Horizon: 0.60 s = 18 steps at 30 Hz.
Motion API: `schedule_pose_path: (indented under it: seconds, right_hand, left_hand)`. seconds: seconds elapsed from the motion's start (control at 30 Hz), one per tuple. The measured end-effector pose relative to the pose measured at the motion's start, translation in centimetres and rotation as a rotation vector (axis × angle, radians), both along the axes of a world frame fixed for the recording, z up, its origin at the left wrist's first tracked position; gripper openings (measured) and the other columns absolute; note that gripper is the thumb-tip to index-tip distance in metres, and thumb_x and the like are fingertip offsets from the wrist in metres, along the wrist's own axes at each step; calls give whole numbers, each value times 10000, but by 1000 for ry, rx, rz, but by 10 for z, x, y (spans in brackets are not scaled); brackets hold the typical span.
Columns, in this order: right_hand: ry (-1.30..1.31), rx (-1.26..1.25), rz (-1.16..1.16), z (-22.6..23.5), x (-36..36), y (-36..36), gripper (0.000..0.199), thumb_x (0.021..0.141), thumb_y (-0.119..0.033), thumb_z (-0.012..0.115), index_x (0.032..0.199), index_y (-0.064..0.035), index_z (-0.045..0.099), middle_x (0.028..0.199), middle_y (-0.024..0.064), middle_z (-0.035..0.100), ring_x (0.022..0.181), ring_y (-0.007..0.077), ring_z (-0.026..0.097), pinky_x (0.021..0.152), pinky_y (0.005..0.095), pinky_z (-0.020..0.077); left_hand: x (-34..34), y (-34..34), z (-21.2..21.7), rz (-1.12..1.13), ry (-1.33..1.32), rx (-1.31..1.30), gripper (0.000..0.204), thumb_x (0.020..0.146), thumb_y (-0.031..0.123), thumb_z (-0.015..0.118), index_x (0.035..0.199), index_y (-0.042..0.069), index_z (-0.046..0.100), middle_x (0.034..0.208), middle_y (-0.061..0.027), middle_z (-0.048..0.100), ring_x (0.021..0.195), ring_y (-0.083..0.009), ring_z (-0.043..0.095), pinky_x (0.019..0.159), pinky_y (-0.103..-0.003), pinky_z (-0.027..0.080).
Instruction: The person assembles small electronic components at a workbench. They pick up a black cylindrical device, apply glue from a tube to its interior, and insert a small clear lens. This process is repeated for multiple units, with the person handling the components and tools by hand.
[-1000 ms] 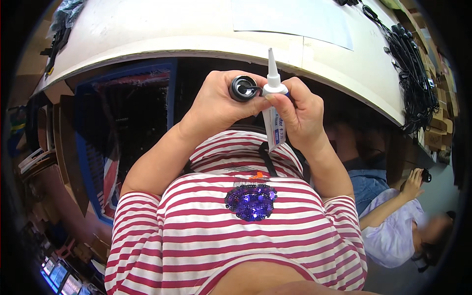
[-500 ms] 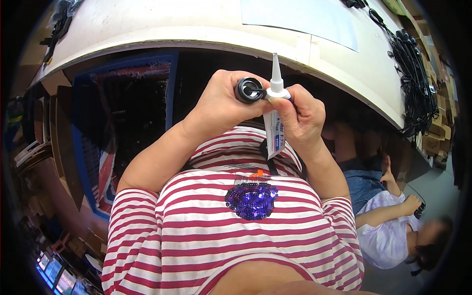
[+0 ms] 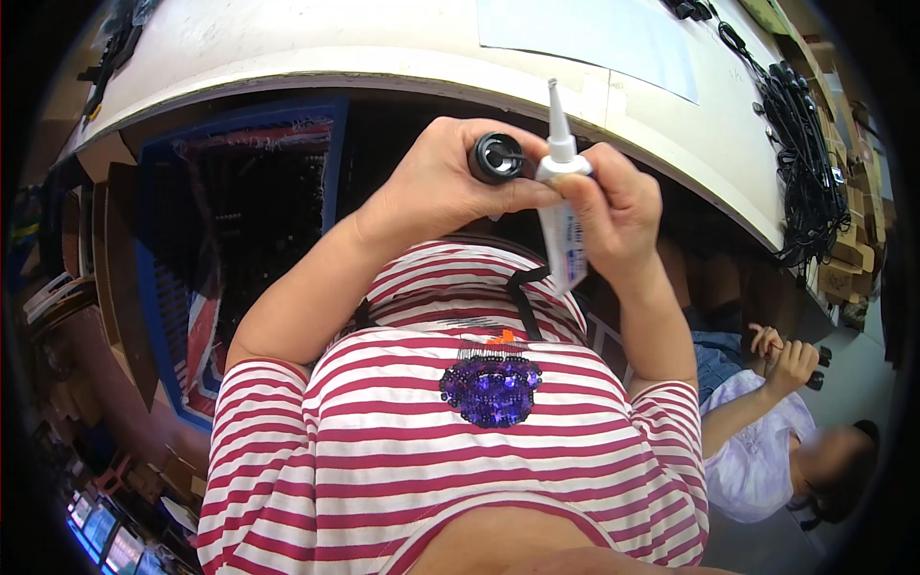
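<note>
A black round part (image 3: 496,158) is gripped by the raised left hand (image 3: 436,187); a white nozzle tube (image 3: 561,216) is clasped upright by the right hand (image 3: 618,211).

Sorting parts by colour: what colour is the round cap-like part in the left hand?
Black, glossy round part, held in the left hand; the head view shows it.

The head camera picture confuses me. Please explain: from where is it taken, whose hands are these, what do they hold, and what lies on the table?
The camera sits on a person's head and looks down, so the striped shirt is their own. The lens bends straight edges. The left hand holds a small black round part. The right hand holds a white tube with a pointed nozzle, nozzle up, beside the part. On the white table lie a pale sheet and black cables. At lower right, another person works.
</note>
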State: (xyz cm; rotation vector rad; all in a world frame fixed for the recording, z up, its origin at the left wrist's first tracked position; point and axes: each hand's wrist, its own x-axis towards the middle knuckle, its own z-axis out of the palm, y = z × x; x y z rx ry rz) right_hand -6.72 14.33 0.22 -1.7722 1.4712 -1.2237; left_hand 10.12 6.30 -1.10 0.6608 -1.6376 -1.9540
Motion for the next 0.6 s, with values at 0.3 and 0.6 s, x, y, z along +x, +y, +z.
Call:
schedule_pose_path:
  seconds: [0.3, 0.6]
  right_hand:
    - [-1122, 806, 422, 26, -26, 2, 318, 897, -278, 505, 750, 3, 529, 517, 0, 454, 395, 45, 340, 386, 206, 237]
    - [-1181, 974, 456, 24, -14, 4, 410, 949, -347, 387, 626, -94, 396, 403, -31, 342, 327, 51, 214, 360, 225, 185]
  left_hand:
    - [4, -20, -19, -45, 22, -486, 143, 684, -48, 578, 810, 19, 573, 737, -60, 621, 702, -162, 600, 662, -255, 455]
    - [10, -22, -25, -125, -63, -562, 166, 638, -71, 607, 715, 22, 493, 711, -42, 521, 644, -181, 489, 617, -274, 396]
